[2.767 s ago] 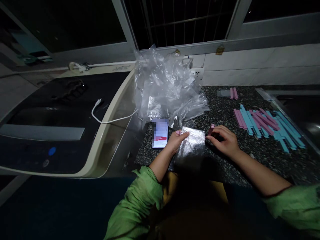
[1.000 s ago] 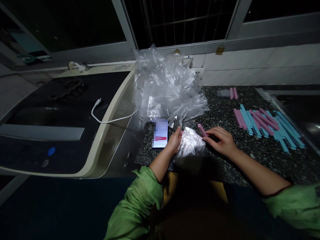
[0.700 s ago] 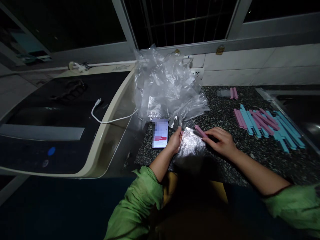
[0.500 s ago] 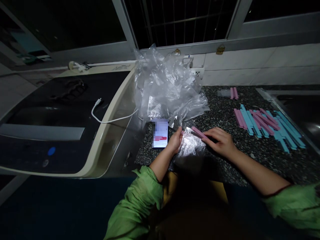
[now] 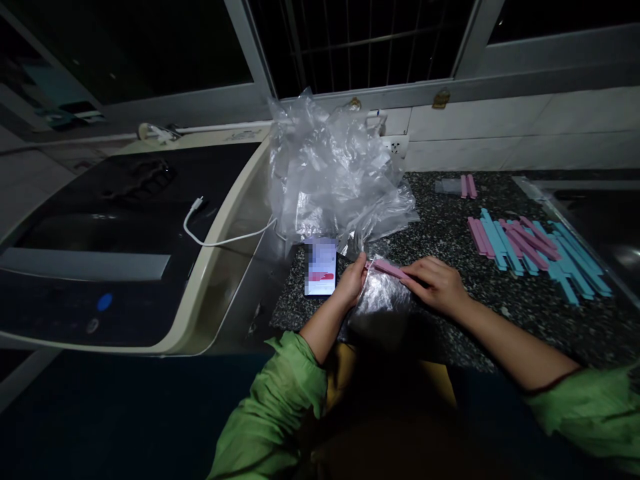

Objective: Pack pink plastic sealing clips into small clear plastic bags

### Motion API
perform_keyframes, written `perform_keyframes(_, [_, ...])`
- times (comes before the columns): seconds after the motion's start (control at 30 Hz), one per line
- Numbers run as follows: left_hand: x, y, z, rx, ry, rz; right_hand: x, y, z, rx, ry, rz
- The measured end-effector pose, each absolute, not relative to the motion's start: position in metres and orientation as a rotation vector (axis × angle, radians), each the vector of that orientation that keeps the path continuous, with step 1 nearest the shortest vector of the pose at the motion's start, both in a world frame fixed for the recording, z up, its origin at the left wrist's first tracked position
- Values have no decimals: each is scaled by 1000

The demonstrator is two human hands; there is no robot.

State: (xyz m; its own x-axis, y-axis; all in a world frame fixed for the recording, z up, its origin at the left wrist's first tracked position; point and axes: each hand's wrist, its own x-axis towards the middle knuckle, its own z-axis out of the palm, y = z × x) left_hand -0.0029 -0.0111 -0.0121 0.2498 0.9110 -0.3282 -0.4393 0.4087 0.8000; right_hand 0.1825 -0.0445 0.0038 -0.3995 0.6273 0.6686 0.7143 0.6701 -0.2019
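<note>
A small clear plastic bag (image 5: 381, 299) lies on the dark speckled counter (image 5: 450, 233) in front of me. My left hand (image 5: 353, 279) pinches the bag's upper left corner. My right hand (image 5: 435, 285) holds a pink strip (image 5: 389, 269) across the bag's top edge, its far end reaching my left fingers. Both hands are closed on what they hold.
A big heap of crumpled clear plastic bags (image 5: 333, 177) stands behind the hands. A phone (image 5: 321, 266) lies left of them. Several pink and blue strips (image 5: 537, 248) lie at the right. A white cable (image 5: 215, 233) crosses the appliance lid (image 5: 115, 227) at the left.
My right hand has swung the pink strip from pointing up at the bag's right corner to lying flat along the bag's top edge, toward my left hand. The left hand stayed at the corner.
</note>
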Motion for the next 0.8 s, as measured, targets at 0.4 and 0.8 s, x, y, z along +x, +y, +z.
perform_keyframes(0.4, [-4, -13, -11, 744, 937, 993, 184, -43, -3, -1071, -2210, -228])
perform_keyframes(0.8, [-5, -11, -19, 750, 909, 1030, 183, -44, 0, -1057, -2250, -297])
